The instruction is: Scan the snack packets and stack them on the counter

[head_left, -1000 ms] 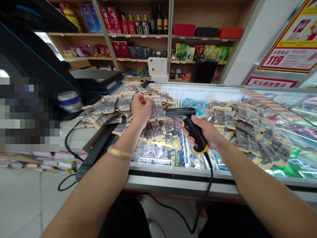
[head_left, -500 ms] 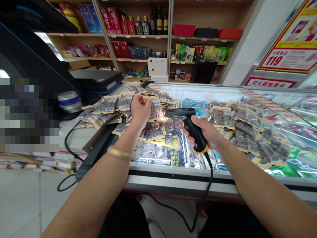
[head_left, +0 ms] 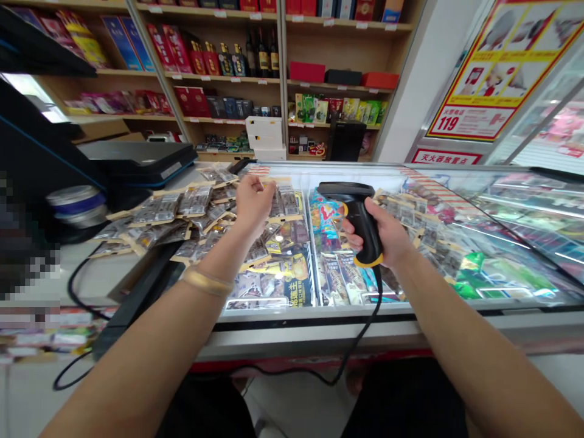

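My right hand (head_left: 385, 234) grips a black barcode scanner (head_left: 360, 222) with yellow trim, a finger at its trigger. Its head points left above the freezer's glass top, over a blue ice-cream pack (head_left: 327, 213). My left hand (head_left: 253, 204), with a gold-coloured bangle on the wrist, is closed in a pinch at the edge of a small clear snack packet (head_left: 287, 201) with a tan border; the fingertips are partly hidden. More packets of the same kind (head_left: 159, 208) lie heaped to the left of it, and another pile (head_left: 410, 213) lies right of the scanner.
The scanner's cable (head_left: 378, 298) hangs over the freezer's front edge (head_left: 292, 331). A black scale-like device (head_left: 141, 163), a round tin (head_left: 76, 205) and a dark monitor stand (head_left: 31, 134) are at the left. Shelves (head_left: 228, 78) line the back.
My view has swung right and tilted up. The scanner has moved right, away from the packet at my left hand, and the glow on that packet is gone. My left hand keeps its pinch.
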### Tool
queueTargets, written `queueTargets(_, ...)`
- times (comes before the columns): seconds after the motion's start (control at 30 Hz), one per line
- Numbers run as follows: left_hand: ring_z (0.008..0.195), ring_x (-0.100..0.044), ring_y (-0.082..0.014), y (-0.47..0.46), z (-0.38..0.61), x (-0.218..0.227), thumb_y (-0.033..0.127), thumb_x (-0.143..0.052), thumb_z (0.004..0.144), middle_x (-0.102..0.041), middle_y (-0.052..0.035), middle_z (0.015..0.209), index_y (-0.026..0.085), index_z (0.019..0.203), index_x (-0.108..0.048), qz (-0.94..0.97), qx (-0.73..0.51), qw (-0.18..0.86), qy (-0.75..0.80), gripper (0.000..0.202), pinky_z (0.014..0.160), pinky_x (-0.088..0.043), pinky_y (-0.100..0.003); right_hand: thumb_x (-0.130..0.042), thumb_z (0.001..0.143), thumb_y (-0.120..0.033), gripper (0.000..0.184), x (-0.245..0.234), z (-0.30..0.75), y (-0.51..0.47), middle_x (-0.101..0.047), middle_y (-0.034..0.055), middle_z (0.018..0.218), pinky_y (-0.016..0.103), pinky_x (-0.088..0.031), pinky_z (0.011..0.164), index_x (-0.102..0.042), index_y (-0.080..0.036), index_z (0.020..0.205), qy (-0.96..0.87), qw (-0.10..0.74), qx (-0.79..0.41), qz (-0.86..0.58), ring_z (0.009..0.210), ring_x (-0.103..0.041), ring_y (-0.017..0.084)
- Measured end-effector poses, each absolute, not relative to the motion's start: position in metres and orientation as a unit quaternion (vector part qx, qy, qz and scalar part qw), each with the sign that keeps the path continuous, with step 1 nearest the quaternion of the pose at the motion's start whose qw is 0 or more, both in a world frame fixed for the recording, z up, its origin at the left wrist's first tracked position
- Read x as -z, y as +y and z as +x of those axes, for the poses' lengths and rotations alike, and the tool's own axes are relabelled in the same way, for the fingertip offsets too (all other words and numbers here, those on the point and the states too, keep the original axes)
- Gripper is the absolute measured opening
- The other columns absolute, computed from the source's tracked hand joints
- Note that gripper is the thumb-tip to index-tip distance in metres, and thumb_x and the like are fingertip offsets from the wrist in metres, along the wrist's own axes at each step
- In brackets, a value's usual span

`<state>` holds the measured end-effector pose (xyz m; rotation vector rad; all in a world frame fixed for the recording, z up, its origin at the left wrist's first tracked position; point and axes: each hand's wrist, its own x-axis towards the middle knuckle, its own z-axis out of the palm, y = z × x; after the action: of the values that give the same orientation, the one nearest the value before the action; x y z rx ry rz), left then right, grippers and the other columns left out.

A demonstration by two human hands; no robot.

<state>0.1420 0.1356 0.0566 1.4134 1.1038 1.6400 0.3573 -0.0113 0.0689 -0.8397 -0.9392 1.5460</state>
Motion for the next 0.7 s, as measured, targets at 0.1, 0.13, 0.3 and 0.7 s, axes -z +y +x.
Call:
queueTargets(0.1,0.066,-0.061,-0.016,0.131,0.192,-0.068,0.022,-0.065,0.082,-0.06,0.0027,0.072,0.022,0.089,-0.054,0.543,-0.597,0.414,0.421,0.014,0.07,-0.051,-0.029,-0.063,0.091,-0.055,0.038,-0.076,0.396,-0.027,-0.056,-0.0009,0.067,0.021,-0.04,0.042,-0.062,-0.018,0.094,-0.391,0.585,-0.606,-0.37,0.046,-0.045,0.009)
queueTargets(0.13,0.065,-0.06,-0.0157,0.129,0.211,-0.07,0.022,-0.066,0.083,-0.059,0.003,0.071,0.022,0.09,-0.054,0.543,-0.586,0.426,0.425,0.014,0.068,-0.05,-0.028,-0.063,0.091,-0.055,0.038,-0.078,0.409,-0.033,-0.055,-0.0006,0.067,0.021,-0.04,0.042,-0.064,-0.018,0.095,-0.389,0.596,-0.591,-0.379,0.046,-0.044,0.009)
queueTargets(0.3,0.074,-0.065,-0.017,0.116,0.299,-0.072,0.026,-0.064,0.088,-0.066,-0.0021,0.083,0.021,0.102,-0.058,0.56,-0.536,0.459,0.435,0.016,0.071,-0.053,-0.03,-0.061,0.091,-0.057,0.039,-0.079,0.458,-0.059,-0.053,-0.0003,0.07,0.025,-0.039,0.041,-0.066,-0.019,0.097,-0.368,0.632,-0.536,-0.423,0.048,-0.041,0.011)
queueTargets(0.7,0.133,-0.058,-0.0326,0.086,0.328,-0.066,0.023,-0.056,0.093,-0.067,-0.0176,0.136,0.013,0.124,-0.072,0.808,-0.334,0.214,0.437,0.037,0.116,-0.041,-0.044,-0.068,0.086,-0.058,0.041,-0.047,0.481,-0.064,-0.055,-0.0013,0.067,0.021,-0.04,0.044,-0.064,-0.018,0.097,-0.302,0.643,-0.566,-0.418,0.048,-0.044,0.01)
